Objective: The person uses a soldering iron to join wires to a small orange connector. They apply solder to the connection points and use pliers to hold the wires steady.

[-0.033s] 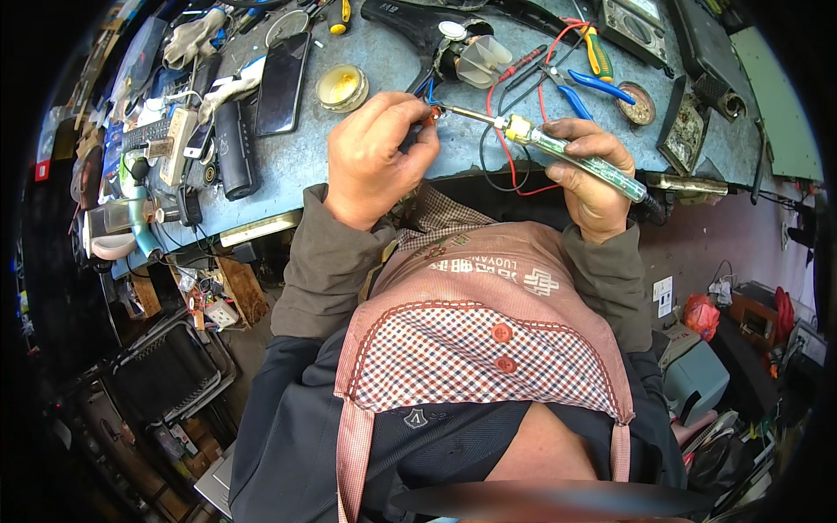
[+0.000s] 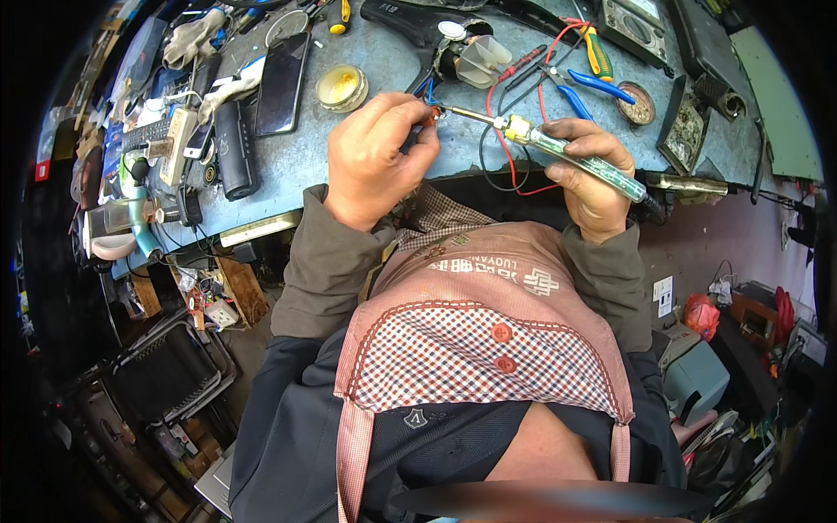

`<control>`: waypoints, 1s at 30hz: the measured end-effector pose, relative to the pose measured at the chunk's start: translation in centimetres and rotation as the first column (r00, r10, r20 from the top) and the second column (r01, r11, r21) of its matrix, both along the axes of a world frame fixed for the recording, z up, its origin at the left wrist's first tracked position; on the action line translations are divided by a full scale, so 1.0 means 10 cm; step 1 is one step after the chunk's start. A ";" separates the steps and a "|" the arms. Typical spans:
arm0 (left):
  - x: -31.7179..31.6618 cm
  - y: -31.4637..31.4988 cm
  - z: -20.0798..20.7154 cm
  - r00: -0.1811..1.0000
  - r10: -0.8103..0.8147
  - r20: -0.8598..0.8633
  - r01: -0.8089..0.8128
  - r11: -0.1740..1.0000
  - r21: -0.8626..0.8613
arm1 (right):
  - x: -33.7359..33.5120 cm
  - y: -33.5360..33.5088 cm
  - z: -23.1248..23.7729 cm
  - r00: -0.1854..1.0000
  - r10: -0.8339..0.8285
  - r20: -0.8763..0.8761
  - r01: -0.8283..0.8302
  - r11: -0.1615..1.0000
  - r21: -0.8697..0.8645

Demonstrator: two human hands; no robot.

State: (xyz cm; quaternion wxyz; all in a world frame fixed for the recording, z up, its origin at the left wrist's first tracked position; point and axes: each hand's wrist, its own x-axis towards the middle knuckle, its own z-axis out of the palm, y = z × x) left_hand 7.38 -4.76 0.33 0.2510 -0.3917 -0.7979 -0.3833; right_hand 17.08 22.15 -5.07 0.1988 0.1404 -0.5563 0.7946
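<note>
My right hand [image 2: 593, 170] is closed round the clear green handle of a soldering iron [image 2: 558, 151]. The iron's thin metal tip points left and reaches a small orange-red part [image 2: 432, 115] with blue wires [image 2: 427, 90]. My left hand [image 2: 377, 157] pinches that part between thumb and fingers, which hide most of it. The wires run up toward a black device with a clear plastic cup [image 2: 484, 61] just beyond. Whether the tip touches the part or a wire cannot be made out. A round tin of yellowish paste [image 2: 341, 88] sits beyond my left hand.
Blue-handled cutters [image 2: 593, 87], red and black test leads [image 2: 508, 157] and a multimeter [image 2: 635, 30] lie at the right of the blue bench [image 2: 288, 166]. A phone [image 2: 282, 84], a black cylinder [image 2: 235, 157] and heaped tools crowd the left. A small round dish [image 2: 636, 105] stands right.
</note>
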 end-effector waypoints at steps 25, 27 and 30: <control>0.07 0.07 -0.05 0.996 0.086 -0.019 -0.085 0.996 0.029 | 0.00 0.04 -0.03 1.000 0.023 -0.012 -0.023 1.000 -0.007; 0.08 0.07 -0.05 0.996 0.091 0.003 -0.091 0.995 0.026 | 0.00 0.05 -0.04 0.999 0.035 -0.024 -0.036 0.999 -0.018; 0.09 0.06 -0.05 0.995 0.094 0.027 -0.095 0.995 0.029 | 0.01 0.04 -0.04 1.000 0.018 -0.005 -0.019 0.999 -0.026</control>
